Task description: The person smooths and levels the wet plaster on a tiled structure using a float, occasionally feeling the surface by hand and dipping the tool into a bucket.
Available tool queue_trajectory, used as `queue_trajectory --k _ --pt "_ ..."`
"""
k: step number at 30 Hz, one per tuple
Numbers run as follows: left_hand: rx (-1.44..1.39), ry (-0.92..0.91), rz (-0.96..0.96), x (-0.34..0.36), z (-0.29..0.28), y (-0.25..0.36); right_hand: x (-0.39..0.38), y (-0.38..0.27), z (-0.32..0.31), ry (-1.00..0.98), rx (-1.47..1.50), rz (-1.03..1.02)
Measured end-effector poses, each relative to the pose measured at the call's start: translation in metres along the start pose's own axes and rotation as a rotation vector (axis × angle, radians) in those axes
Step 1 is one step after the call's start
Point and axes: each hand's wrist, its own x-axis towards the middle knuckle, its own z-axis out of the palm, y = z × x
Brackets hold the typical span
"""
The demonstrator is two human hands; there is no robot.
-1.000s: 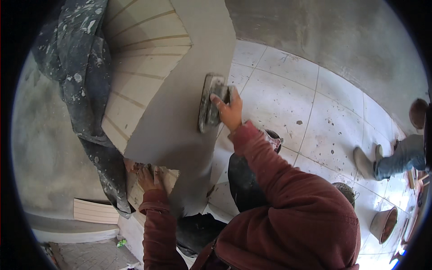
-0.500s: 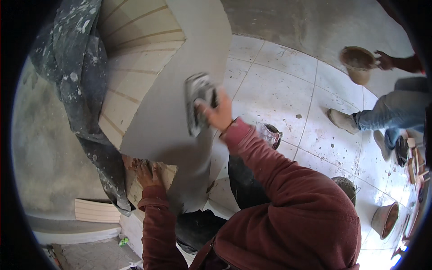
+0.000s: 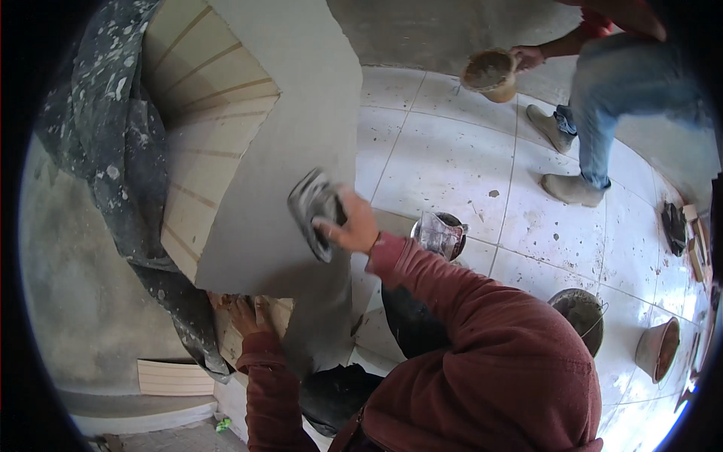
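A grey plastered strip (image 3: 279,128) borders beige grooved stair tiles (image 3: 211,128), with a paint-spattered dark sheet (image 3: 113,128) draped along their left. My right hand (image 3: 354,222) grips a grey-smeared plastering float (image 3: 316,203), somewhat blurred, on the plastered surface. Lower down, my left hand (image 3: 250,320) rests with fingers spread on a small tiled ledge (image 3: 280,315) at the plaster's lower edge. My dark-clad leg is partly hidden under my right sleeve.
At upper right, a person in jeans (image 3: 595,128) holds a clay-coloured pot (image 3: 489,75). On the white tiled floor (image 3: 459,158) stand a container (image 3: 440,237), two buckets (image 3: 576,320) (image 3: 657,348) and wood pieces (image 3: 697,237). A loose grooved panel (image 3: 173,377) leans at lower left.
The float in my right hand has moved left and down across the plaster. The other person has moved forward with the pot. My left hand stays on the ledge.
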Motion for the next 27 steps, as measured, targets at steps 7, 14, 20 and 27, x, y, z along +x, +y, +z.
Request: queue_trajectory --k 7,14,20,27 --pt "0.072 0.108 -0.012 -0.003 0.012 0.000 0.032 0.016 -0.016 0.009 -0.003 0.074" --pt "0.024 -0.026 -0.052 0.002 0.000 0.010 -0.035 -0.001 0.009 -0.106 0.000 0.123" --pt "0.018 0.080 0.005 0.002 0.008 0.008 0.015 0.021 -0.014 0.029 0.048 0.292" --pt "-0.013 0.038 -0.046 0.000 0.001 0.010 -0.050 0.090 -0.036 0.280 0.284 0.948"
